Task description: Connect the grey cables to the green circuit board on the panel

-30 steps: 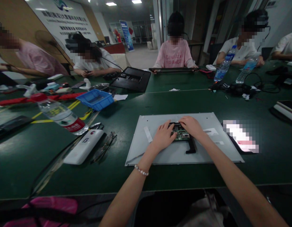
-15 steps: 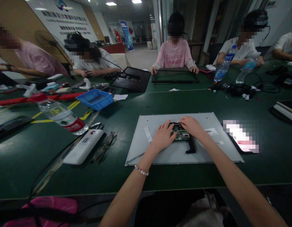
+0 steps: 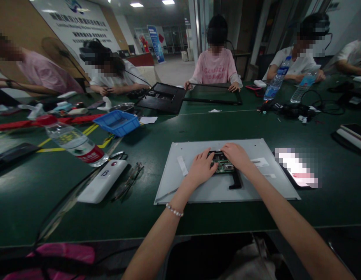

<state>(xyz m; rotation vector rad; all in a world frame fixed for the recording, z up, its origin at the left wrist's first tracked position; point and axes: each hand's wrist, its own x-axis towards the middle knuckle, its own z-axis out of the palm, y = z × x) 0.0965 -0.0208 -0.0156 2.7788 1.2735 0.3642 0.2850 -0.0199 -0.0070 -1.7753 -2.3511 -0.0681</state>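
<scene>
A green circuit board (image 3: 226,167) with a black frame part (image 3: 235,182) sticking out at its near right lies on a silver-grey flat panel (image 3: 268,188). My left hand (image 3: 201,167) grips the board's left side, its thumb on the near part and its fingers toward the far edge. At the far right corner, my right hand (image 3: 236,155) has its bent fingers pressed on the board; its fingertips are partly hidden. Both hands cover part of the board, and what they press beneath the fingers cannot be made out.
A lit phone (image 3: 298,169) lies right of the panel. To the left are glasses (image 3: 128,182), a white power bank (image 3: 104,181), a tilted water bottle (image 3: 78,144) and a blue basket (image 3: 117,123). Across the green table, a person holds a black frame (image 3: 212,102) beside a laptop shell (image 3: 162,97).
My hands and the circuit board stay almost where they were. Across the table, the person has shifted the black frame a little leftward and tilted it.
</scene>
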